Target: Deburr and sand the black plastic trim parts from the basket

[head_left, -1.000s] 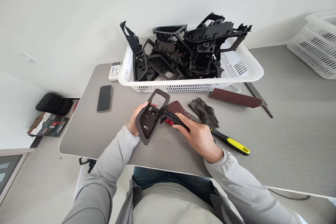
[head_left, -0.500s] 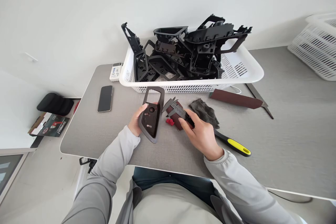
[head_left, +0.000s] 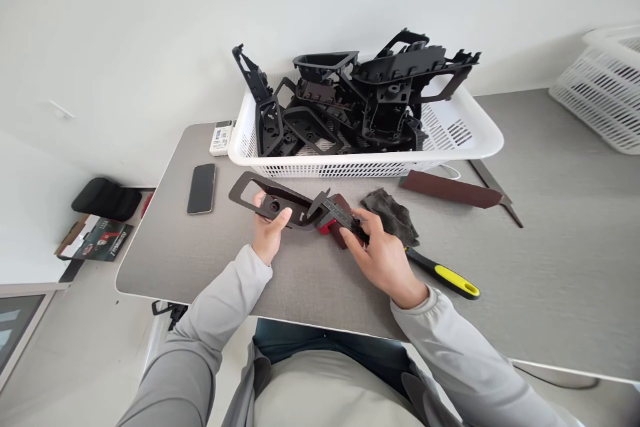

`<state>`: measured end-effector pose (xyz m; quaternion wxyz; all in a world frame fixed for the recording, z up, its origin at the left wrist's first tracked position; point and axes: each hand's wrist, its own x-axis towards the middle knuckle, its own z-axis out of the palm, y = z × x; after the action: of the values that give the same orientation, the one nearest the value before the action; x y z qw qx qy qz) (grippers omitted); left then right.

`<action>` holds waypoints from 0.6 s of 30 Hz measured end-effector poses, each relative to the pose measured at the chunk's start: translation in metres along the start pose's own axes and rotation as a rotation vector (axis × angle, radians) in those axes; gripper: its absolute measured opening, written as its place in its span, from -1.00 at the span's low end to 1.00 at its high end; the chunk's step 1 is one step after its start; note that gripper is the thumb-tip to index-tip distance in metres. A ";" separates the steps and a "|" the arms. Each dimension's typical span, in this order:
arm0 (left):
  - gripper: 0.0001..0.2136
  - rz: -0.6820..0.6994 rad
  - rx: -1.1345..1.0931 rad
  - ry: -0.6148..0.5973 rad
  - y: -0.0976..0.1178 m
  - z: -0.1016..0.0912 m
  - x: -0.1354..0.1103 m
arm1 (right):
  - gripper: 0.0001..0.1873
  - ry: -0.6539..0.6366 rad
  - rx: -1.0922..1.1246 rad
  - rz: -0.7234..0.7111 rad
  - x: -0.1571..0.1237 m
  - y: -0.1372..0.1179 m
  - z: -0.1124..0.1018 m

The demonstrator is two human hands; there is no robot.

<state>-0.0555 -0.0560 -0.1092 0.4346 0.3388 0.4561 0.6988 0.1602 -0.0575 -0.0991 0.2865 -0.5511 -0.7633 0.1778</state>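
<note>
Since the black plastic trim frame (head_left: 270, 187) meets the caliper (head_left: 340, 212) at its right end | frame gripped by left hand (head_left: 267, 227), thumb on top, held level above the grey desk (head_left: 165, 260) | caliper pinched by right hand (head_left: 383, 257), seemingly for steadiness

We count two bare hands, the left hand (head_left: 267, 227) and the right hand (head_left: 383, 257); one black plastic trim frame (head_left: 265, 185); one steel vernier caliper (head_left: 340, 212); two brown abrasive sheets (head_left: 450, 188); one black glass smartphone (head_left: 201, 188); one crumpled grey cloth rag (head_left: 390, 217); one black-and-yellow tool handle (head_left: 445, 278); two white perforated plastic baskets (head_left: 350, 169). The black plastic parts (head_left: 385, 107) are too tangled for us to count.
</note>
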 end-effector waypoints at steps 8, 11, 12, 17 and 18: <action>-0.42 0.329 0.255 0.067 -0.010 -0.012 -0.002 | -0.46 0.022 -0.104 -0.103 0.000 0.004 0.005; -0.38 0.353 0.308 0.067 -0.008 -0.011 -0.003 | -0.46 0.018 -0.120 -0.116 0.000 0.005 0.007; -0.37 0.357 0.319 0.071 -0.008 -0.011 -0.003 | -0.47 0.020 -0.119 -0.117 -0.001 0.005 0.007; -0.38 0.348 0.322 0.069 -0.012 -0.013 -0.002 | -0.49 0.050 -0.092 -0.123 -0.001 0.006 0.006; -0.39 0.349 0.321 0.067 -0.013 -0.014 -0.002 | -0.49 0.051 -0.084 -0.125 -0.001 0.006 0.006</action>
<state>-0.0630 -0.0600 -0.1267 0.2324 0.4539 0.5100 0.6928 0.1616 -0.0564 -0.1075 0.2930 -0.5183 -0.7954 0.1133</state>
